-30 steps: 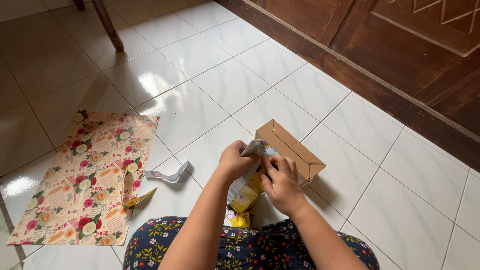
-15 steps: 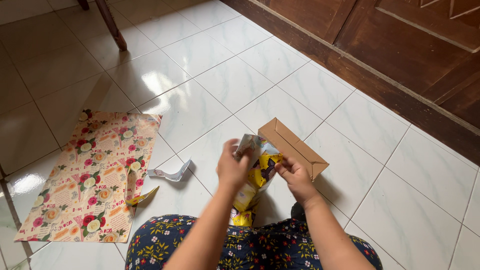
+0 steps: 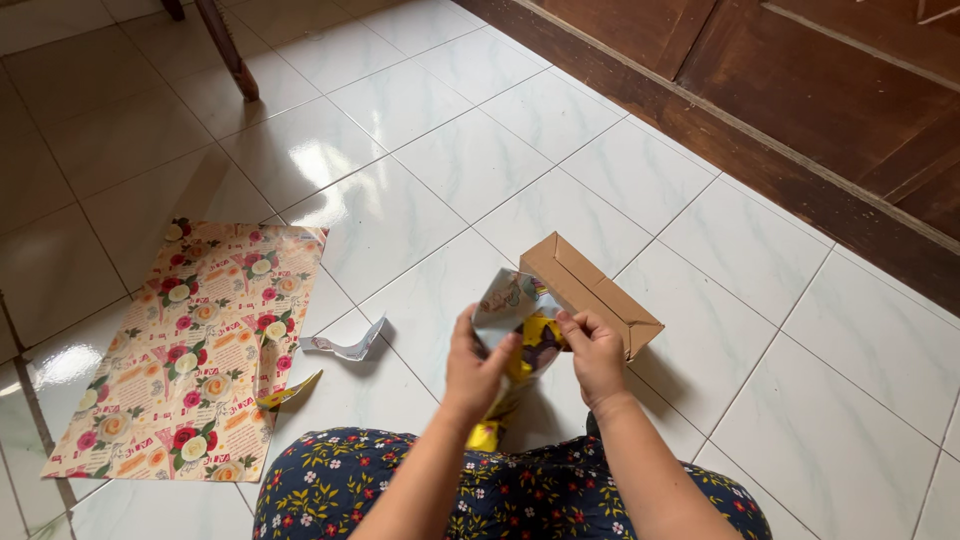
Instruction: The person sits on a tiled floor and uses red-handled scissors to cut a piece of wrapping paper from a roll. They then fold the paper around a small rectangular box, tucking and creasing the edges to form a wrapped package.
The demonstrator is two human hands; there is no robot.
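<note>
A: Left hand (image 3: pixel 478 366)?
B: Fingers curled, pinching the left edge of the yellow wrapping paper (image 3: pixel 520 335), thumb on top. The sheet is lifted off the floor, silvery underside curling over at the top.
A: Right hand (image 3: pixel 594 352)?
B: Fingers pressed together, pinching the paper's right edge, just beside the cardboard box (image 3: pixel 592 292).
A: Where's the paper relative to the box?
B: In front of its near end, between both hands; can't tell if it touches the box. Lower end hangs down toward the lap in the dark floral fabric (image 3: pixel 500 490).
A: Box?
B: Brown, lying on the white tiled floor (image 3: pixel 420 150).
A: Rest?
B: Floral paper sheet (image 3: pixel 190 345) flat on the floor, well left. Small curled paper scrap (image 3: pixel 345 347) and yellow scrap (image 3: pixel 288 392) between it and the hands. Dark wooden door (image 3: pixel 830 90) at upper right.
</note>
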